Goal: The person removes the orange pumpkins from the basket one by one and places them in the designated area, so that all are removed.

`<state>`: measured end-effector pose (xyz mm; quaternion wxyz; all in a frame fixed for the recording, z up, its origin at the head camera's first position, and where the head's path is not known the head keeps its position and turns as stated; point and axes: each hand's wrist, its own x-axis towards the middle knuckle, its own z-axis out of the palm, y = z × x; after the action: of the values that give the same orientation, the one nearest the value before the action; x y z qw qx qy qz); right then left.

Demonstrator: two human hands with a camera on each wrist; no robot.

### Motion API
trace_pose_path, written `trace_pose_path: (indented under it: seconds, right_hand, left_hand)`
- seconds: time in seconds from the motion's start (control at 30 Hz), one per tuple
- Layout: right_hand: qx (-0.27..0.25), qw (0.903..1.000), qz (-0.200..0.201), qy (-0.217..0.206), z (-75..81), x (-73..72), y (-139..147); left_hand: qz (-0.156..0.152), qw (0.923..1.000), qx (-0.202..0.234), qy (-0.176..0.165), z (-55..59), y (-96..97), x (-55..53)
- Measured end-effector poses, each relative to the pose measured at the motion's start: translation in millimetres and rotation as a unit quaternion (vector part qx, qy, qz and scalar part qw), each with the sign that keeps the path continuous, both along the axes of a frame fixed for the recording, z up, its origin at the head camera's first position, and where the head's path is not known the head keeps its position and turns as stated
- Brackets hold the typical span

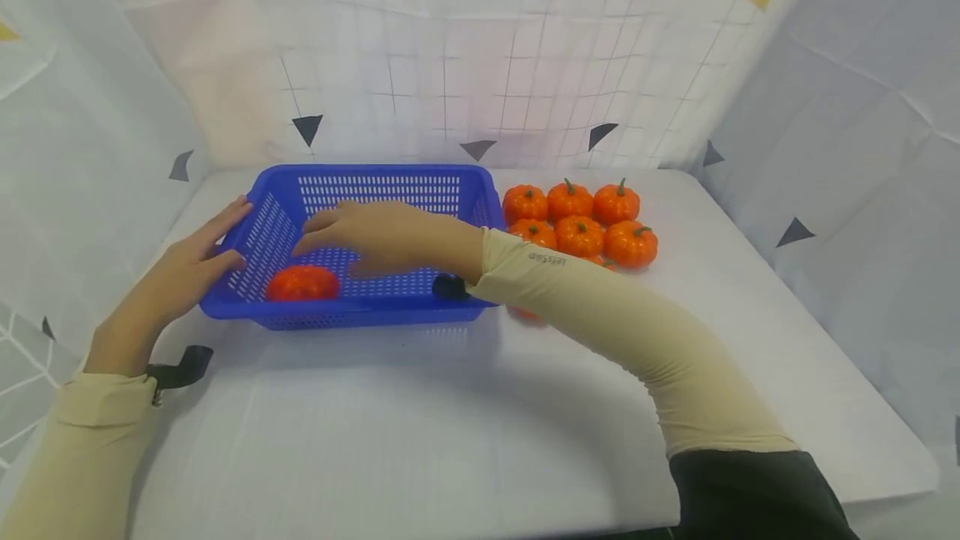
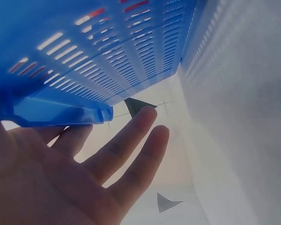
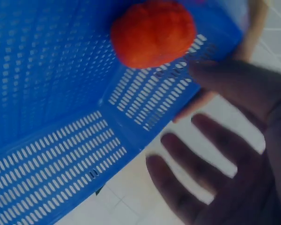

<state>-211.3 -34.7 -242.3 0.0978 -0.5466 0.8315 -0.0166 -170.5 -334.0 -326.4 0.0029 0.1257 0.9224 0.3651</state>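
A blue plastic basket (image 1: 375, 304) with slotted walls stands at the left of the white table. One small orange-red pumpkin (image 1: 302, 283) lies inside, in its near left corner. My left hand (image 1: 183, 269) rests at the basket's left rim, the thumb over the edge; in the left wrist view two of its fingers (image 2: 138, 154) stretch out straight beside the wall. Over the basket's middle hovers my right hand (image 1: 390, 236), palm down, fingers spread and holding nothing. The right wrist view has the pumpkin (image 3: 153, 35) beyond the right thumb.
Several small orange pumpkins (image 1: 579, 236) with green stems stand in rows right of the basket, partly hidden behind my right forearm. White sheets (image 1: 480, 48) with triangles enclose the table (image 1: 337, 440) at the back and sides.
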Motion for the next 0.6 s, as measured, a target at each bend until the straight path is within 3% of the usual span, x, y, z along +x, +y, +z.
trace_pose_path:
  seconds: [0.2, 0.4, 0.6]
  right_hand:
    - [0.053, 0.9981, 0.025, 0.018, -6.1, -5.5, -26]
    - [0.108, 0.9939, 0.022, -0.01, -13.5, -10.3, -42]
    - [0.155, 0.9875, 0.025, -0.014, -31.4, -14.8, -51]
  left_hand:
    - [-0.01, 0.9999, 0.008, 0.007, -2.2, -0.5, -0.9]
    - [-0.001, 1.0, -0.003, 0.001, 0.0, -0.2, -0.9]
    - [0.002, 1.0, 0.003, -0.004, -0.6, 0.0, 0.5]
